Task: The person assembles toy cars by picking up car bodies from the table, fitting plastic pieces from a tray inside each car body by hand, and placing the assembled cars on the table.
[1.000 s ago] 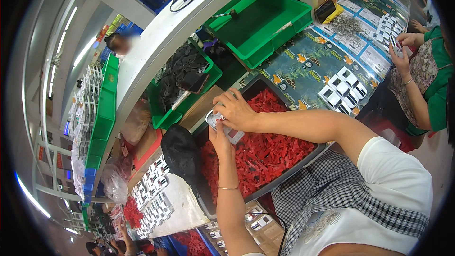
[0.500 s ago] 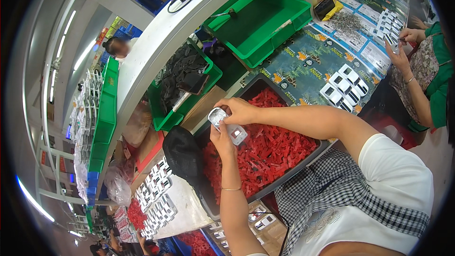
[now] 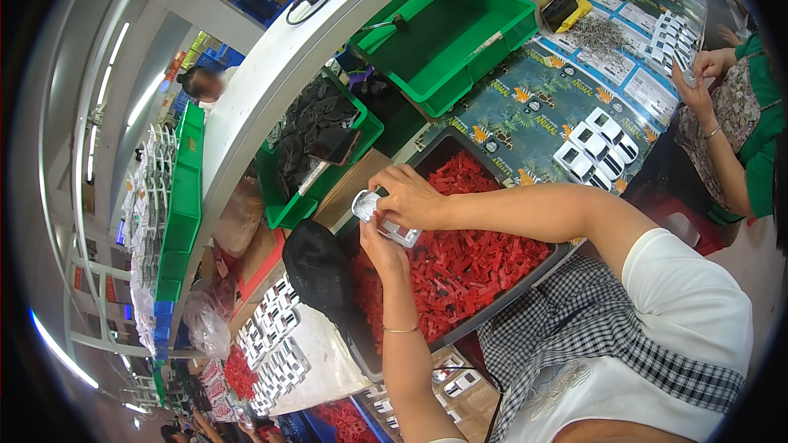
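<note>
Above a dark grey bin point(image 3: 460, 330) heaped with small red plastic pieces point(image 3: 468, 271), I hold a white plastic casing point(image 3: 364, 204) with a rounded end and a silvery inside. My left hand point(image 3: 383, 248) grips it from below, fingers closed round its near side. From the right, my right hand point(image 3: 413, 198) bends over the casing, its fingertips pressed at the open middle. Those fingers cover part of the casing, and I cannot make out whether they pinch a small piece. The casing's squared end shows below my right fingers.
A black mesh cloth point(image 3: 316, 267) hangs over the bin's left edge. Green trays point(image 3: 447, 74) stand beyond, one with dark parts point(image 3: 308, 135). White casings point(image 3: 595, 148) lie on the patterned table cover at right, others point(image 3: 275, 353) at lower left. A co-worker's hands point(image 3: 702, 82) work at right.
My right hand has moved farther over the casing, its fingers now covering the middle. The casing has shifted slightly left and tilted. At right, the co-worker's hands have moved a little.
</note>
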`<state>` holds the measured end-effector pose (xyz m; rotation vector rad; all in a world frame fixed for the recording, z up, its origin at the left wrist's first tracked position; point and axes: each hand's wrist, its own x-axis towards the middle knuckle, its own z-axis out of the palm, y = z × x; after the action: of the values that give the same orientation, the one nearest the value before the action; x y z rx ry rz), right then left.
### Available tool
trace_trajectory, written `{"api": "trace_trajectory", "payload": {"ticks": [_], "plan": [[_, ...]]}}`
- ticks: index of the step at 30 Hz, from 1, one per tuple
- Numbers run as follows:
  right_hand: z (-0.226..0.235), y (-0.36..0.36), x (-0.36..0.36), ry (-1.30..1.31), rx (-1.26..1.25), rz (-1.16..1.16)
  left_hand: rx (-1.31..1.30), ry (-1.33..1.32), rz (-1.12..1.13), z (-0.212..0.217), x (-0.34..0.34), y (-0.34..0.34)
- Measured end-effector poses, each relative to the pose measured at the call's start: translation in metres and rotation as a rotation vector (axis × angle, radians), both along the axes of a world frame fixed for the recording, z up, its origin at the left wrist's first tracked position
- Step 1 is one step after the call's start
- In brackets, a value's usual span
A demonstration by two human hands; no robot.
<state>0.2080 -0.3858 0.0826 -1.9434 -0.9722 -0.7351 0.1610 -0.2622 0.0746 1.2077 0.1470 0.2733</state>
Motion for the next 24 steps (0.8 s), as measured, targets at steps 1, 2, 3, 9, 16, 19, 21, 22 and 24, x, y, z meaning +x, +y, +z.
{"api": "trace_trajectory", "payload": {"ticks": [1, 2, 3, 9, 16, 19, 21, 22, 24], "plan": [[0.000, 0.000, 0.000, 0.000, 0.001, -0.001, 0.006, -0.017, 0.010, 0.002, -0.001, -0.002], [-0.001, 0.001, 0.000, -0.006, 0.015, -0.026, 0.012, -0.034, 0.021, 0.003, -0.001, -0.003], [-0.001, 0.002, 0.000, -0.012, 0.029, -0.050, 0.012, -0.034, 0.021, 0.002, -0.001, -0.003], [-0.001, 0.001, -0.001, -0.014, 0.062, -0.052, 0.053, -0.030, 0.013, -0.002, 0.000, -0.006], [0.007, -0.004, 0.001, 0.347, 0.162, 0.001, 0.091, -0.018, -0.025, -0.003, 0.000, -0.003], [0.003, -0.005, 0.013, 0.718, 0.213, 0.286, 0.130, -0.054, 0.001, -0.006, 0.002, -0.006], [0.004, -0.006, 0.012, 0.748, 0.171, 0.320, 0.184, -0.080, 0.033, -0.012, 0.005, -0.002], [0.007, -0.005, 0.011, 0.778, 0.128, 0.357, 0.273, -0.096, 0.075, -0.014, 0.005, 0.003], [0.001, 0.001, 0.013, 0.781, 0.216, 0.376, 0.359, -0.111, 0.117, -0.016, 0.005, 0.003]]}}
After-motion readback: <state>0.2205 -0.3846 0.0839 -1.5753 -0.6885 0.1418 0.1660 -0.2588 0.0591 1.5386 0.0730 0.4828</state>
